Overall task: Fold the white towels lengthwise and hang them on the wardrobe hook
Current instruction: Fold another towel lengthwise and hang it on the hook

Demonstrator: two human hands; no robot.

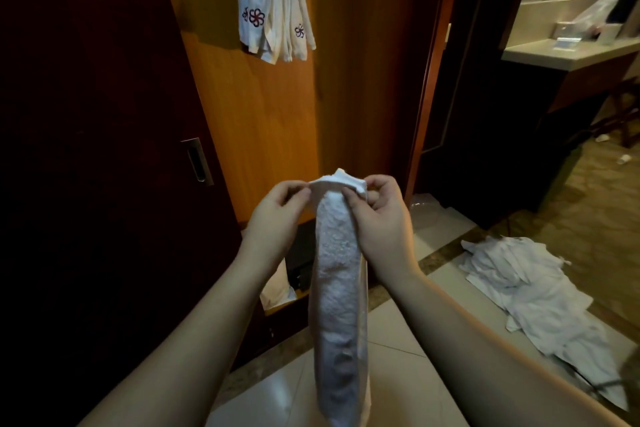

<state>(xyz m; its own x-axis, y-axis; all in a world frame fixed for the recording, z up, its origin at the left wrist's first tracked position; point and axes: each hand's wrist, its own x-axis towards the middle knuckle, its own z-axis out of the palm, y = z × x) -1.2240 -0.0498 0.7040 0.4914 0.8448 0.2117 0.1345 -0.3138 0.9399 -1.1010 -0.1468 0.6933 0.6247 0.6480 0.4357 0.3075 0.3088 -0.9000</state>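
A white towel (341, 288), folded into a long narrow strip, hangs straight down in front of me. My left hand (277, 215) pinches its top edge on the left. My right hand (377, 215) grips the top edge on the right, thumb over the cloth. Several white towels with flower emblems (273, 3) hang at the top of the open wardrobe; the hook itself is out of view. A heap of loose white towels (530, 291) lies on the floor to the right.
A dark sliding wardrobe door (97, 149) with a metal recessed handle (197, 160) fills the left. The wardrobe's orange wooden back panel (263, 121) is ahead. A counter (568, 52) with small items stands far right. Bits of litter lie on the carpet.
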